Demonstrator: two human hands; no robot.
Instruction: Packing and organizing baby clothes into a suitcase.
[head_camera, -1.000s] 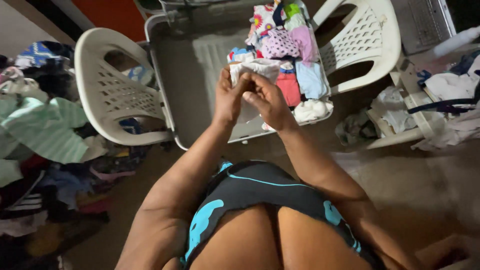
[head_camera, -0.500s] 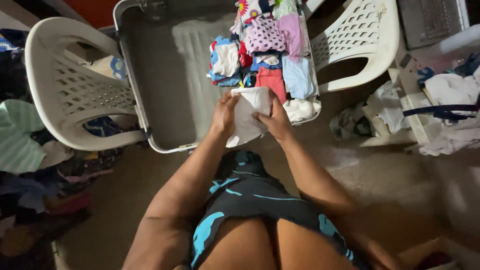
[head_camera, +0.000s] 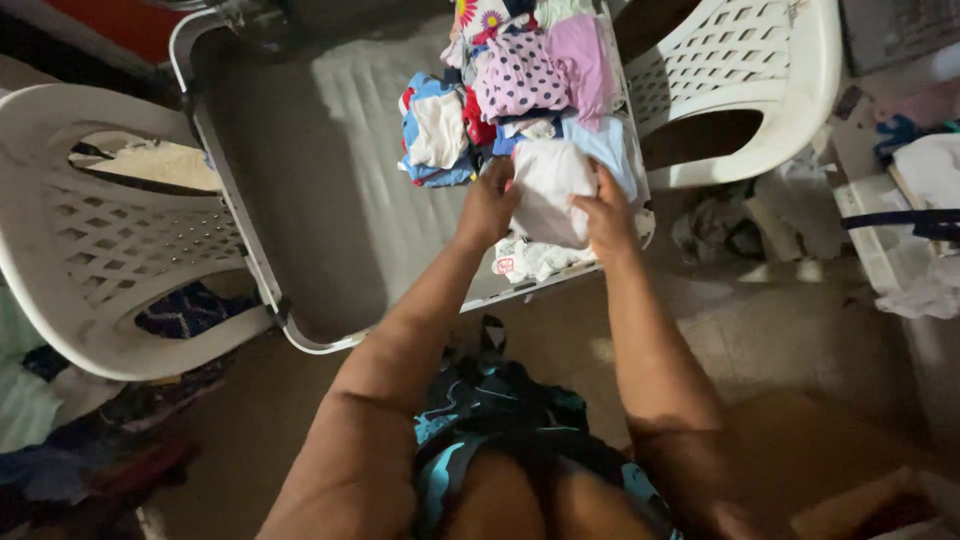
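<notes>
Head camera looks down at two bare arms that reach out over an open suitcase (head_camera: 300, 230). Far out to the left of the hands stands a white plastic chair (head_camera: 110, 260), with dark clothes heaped on the floor under and beside it. Next comes the bare grey inside of the suitcase. Just left of the grip lies a blue and white folded piece (head_camera: 432, 135). The left hand (head_camera: 487, 205) is closed on the left edge of a folded white cloth (head_camera: 550, 190), fingers curled over the top. The right hand (head_camera: 607, 212) is closed on its right edge the same way, so the cloth sits between both hands, pressed down onto the row of folded clothes at the near side of the suitcase. Just past the fingers lies a pink cloth with dark dots (head_camera: 520, 75), and a pale blue piece (head_camera: 618, 150) peeks out on the right side of the grip. Under the wrists a small white bundle (head_camera: 530, 260) lies by the rim. Far right is another white chair (head_camera: 740, 90). The white cloth looks soft, light and floppy, not slippery and not easy to break. It would likely flop open if held by one corner, so holding both folded sides, as now, seems the best place.
</notes>
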